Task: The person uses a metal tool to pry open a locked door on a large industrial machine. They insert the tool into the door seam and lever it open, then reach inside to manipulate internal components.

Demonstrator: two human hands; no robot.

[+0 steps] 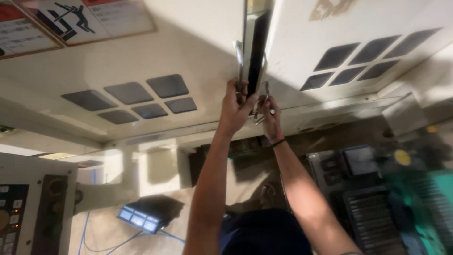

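Both of my arms reach out to a pair of cream machine doors. My left hand point(234, 106) is closed around the lower end of a long metal handle point(239, 55) on the left door point(198, 42). My right hand point(270, 117), with a dark band at the wrist, grips a shorter metal handle point(266, 90) on the right door point(302, 38). Between the two doors is a narrow dark gap point(258, 47). Each door carries a group of dark rectangular window panes point(134, 97).
Warning labels point(71, 19) sit at the top left. A control panel with buttons point(14, 212) is at the lower left. A small lit lamp point(139, 218) and blue cables lie on the floor. A green machine point(420, 189) and a dark ribbed part stand at the right.
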